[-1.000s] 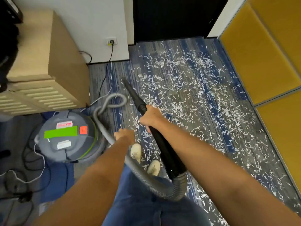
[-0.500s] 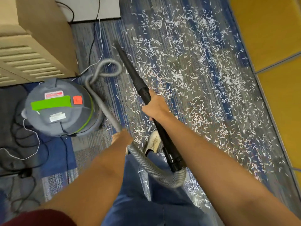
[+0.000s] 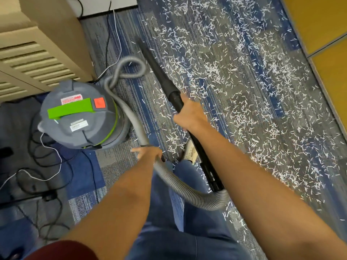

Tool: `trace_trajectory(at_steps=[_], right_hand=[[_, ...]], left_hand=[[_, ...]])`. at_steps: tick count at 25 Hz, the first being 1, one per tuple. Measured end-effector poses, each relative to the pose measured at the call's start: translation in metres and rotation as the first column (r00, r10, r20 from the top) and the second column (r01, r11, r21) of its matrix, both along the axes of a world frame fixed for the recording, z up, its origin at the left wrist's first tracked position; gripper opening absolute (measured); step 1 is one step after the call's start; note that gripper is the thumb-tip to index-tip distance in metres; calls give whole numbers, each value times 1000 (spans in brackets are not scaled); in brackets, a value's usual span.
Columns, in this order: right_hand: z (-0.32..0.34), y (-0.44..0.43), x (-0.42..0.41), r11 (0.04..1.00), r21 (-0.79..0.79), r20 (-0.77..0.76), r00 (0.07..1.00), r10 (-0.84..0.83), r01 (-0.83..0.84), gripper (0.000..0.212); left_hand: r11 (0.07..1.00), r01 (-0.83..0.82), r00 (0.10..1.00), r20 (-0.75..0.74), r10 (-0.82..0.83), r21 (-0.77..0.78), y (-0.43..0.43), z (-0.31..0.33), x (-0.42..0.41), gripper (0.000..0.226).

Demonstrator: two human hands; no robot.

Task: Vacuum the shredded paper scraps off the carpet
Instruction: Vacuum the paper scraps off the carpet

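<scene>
White shredded paper scraps [image 3: 244, 87] lie thick across the blue and grey carpet [image 3: 131, 91] ahead and to my right. My right hand [image 3: 189, 115] grips the black vacuum wand [image 3: 161, 76], whose nozzle tip points forward and down toward the carpet near the scraps' left edge. My left hand [image 3: 150, 152] is closed around the grey ribbed hose [image 3: 180, 186], which loops from the wand's rear end back to the grey and green canister vacuum [image 3: 78, 117] on my left.
A beige cabinet [image 3: 37, 44] stands at the upper left behind the canister. Black and white cables [image 3: 47, 162] trail over the floor at left. Yellow wall panels [image 3: 323, 34] border the carpet on the right. My blue trouser legs and a light shoe [image 3: 190, 152] are below the wand.
The view has tilted down and moved closer to the floor. The wand has swung slightly with my right hand on it; my left hand has slid lower along the hose.
</scene>
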State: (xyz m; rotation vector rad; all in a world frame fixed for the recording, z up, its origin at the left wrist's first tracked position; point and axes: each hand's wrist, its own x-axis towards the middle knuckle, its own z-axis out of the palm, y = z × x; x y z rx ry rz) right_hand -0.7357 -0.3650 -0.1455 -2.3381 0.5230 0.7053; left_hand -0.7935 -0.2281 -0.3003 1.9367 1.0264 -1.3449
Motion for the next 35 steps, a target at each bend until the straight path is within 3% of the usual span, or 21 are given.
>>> trace_trajectory(at_steps=[3,4,6,7,9,13,15,18,21,23,26,28,30,32,35], right_hand=[[16,-2,-19,999,32,-26,999,-37,37,69],[21,-6,-20,999,18,-28,999,-34,34,70],[34,-19,-18,999,-25,-19,999,-32,31,64],[41,-28,-16,998,-35,-11,999,-52,52,61],[52,-49,-10,995,-47,4,996,-92,92,54],[70,-95,-8,985,-86,-2,989,-149,148,43],[78,-117,-10,981,-119,-8,988,-156,154,43],[94,-158,-8,969,-201,-4,989,-145,141,37],[111,-204,-8,959,-238,-1,987,-160,155,35],[119,-234,-10,952,-254,4,984,-178,173,37],[125,-271,-11,937,-262,28,972,-231,231,38],[128,-286,-7,932,-256,53,966,-252,257,40],[129,-294,-7,928,-279,65,969,-239,248,41],[124,-299,-15,923,-327,54,979,-195,202,42],[100,-300,-42,935,-325,-37,986,-161,141,48]], left_hand=[[946,-272,952,97,292,-176,9,28,39,52],[871,-416,880,125,458,-261,9,41,48,46],[631,-635,649,135,748,-446,3,77,59,36],[534,-672,565,110,818,-514,4,92,62,37],[422,-646,493,74,867,-636,10,121,71,39],[356,-514,511,55,858,-780,-2,173,116,18],[410,-432,584,97,806,-804,-31,209,150,12],[564,-164,681,320,659,-810,-97,264,183,42],[669,52,692,510,511,-742,-171,302,186,72],[752,205,627,674,390,-627,-210,323,185,87],[807,405,423,871,251,-430,-244,354,187,88],[828,484,256,951,176,-284,-251,367,189,86],[859,486,174,981,86,-161,-254,360,181,83],[891,449,255,965,-54,-69,-256,325,158,83],[906,397,585,801,-129,-144,-258,258,105,86]])
